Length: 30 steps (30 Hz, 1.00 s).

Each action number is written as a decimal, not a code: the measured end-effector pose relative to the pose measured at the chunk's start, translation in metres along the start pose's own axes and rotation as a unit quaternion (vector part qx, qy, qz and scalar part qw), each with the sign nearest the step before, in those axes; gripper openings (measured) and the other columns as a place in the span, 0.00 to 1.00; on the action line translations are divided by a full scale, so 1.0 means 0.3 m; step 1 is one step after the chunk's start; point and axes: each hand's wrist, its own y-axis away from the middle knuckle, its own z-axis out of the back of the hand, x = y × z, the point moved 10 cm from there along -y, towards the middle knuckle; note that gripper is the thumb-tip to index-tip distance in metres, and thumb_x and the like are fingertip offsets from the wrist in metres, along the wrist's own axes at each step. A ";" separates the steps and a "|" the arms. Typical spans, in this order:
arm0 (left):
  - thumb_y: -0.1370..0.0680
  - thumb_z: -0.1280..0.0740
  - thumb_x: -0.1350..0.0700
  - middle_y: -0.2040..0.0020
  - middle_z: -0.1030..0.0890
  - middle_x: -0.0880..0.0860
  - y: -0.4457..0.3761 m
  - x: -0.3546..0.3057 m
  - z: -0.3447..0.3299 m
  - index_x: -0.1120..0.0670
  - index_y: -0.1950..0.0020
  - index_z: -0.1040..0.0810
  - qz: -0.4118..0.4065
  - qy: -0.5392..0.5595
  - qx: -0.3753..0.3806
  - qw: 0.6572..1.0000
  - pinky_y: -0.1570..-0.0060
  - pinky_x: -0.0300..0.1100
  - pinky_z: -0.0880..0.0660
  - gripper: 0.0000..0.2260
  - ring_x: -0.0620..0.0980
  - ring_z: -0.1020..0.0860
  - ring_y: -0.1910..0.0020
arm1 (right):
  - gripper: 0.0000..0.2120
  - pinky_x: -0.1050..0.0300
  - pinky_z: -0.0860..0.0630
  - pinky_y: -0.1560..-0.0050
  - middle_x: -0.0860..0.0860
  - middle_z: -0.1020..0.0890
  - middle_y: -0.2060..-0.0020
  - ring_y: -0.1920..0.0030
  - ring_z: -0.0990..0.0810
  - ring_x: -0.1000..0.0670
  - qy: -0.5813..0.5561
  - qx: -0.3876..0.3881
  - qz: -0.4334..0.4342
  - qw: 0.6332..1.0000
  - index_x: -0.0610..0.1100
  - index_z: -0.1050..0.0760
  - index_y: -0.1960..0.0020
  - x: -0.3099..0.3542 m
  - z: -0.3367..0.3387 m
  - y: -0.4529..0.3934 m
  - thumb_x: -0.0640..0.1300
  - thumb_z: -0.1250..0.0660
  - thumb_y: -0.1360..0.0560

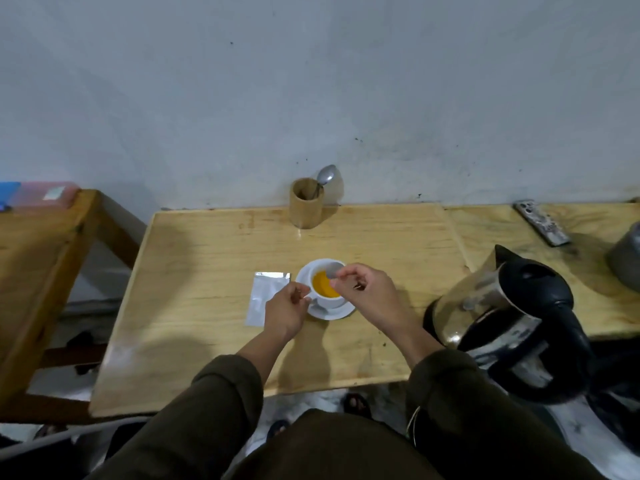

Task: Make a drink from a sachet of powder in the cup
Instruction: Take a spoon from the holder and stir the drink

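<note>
Right hand (360, 289) grip pinched on spoon (334, 270) over cup (329, 301); orange liquid inside, stirring likely underway. Left hand (285, 308) grip closed at cup handle. Sachet (265, 299) flat, left of left grip, apparently emptied.

Glossy metal kettle (485, 299), wooden table (207, 258)

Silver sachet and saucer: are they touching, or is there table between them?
Apart. The head view shows a strip of bare wooden table between the sachet and the saucer rim; the left hand covers the sachet's near corner.
</note>
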 end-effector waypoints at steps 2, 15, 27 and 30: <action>0.23 0.34 0.57 0.45 0.17 0.55 0.000 0.002 -0.001 0.57 0.44 0.21 0.003 -0.011 -0.007 1.000 0.50 0.35 0.33 0.09 0.52 0.21 0.44 | 0.07 0.72 0.28 0.59 0.55 0.16 0.61 0.59 0.20 0.63 0.078 -0.017 0.045 0.996 0.44 0.19 0.54 0.033 0.019 -0.002 0.46 0.33 0.25; 0.23 0.37 0.57 0.44 0.16 0.52 0.014 0.005 -0.005 0.53 0.45 0.20 0.030 -0.050 -0.046 0.997 0.51 0.35 0.31 0.09 0.52 0.20 0.44 | 0.08 0.61 0.28 0.53 0.44 0.16 0.54 0.54 0.19 0.46 0.245 0.010 0.153 0.957 0.42 0.20 0.49 0.020 0.029 -0.092 0.40 0.36 0.24; 0.23 0.36 0.58 0.43 0.17 0.51 0.035 0.005 -0.003 0.53 0.46 0.20 0.042 -0.050 -0.082 0.995 0.48 0.35 0.32 0.09 0.51 0.20 0.43 | 0.12 0.59 0.29 0.51 0.43 0.15 0.53 0.51 0.19 0.45 0.238 0.102 0.107 0.960 0.38 0.19 0.49 -0.003 -0.026 -0.126 0.44 0.39 0.22; 0.23 0.36 0.57 0.43 0.17 0.51 0.036 0.003 -0.006 0.53 0.45 0.20 0.044 -0.055 -0.082 0.994 0.48 0.35 0.32 0.09 0.51 0.20 0.43 | 0.13 0.55 0.27 0.50 0.42 0.16 0.55 0.52 0.20 0.44 0.253 0.102 0.091 0.958 0.38 0.20 0.53 -0.011 -0.013 -0.144 0.44 0.40 0.22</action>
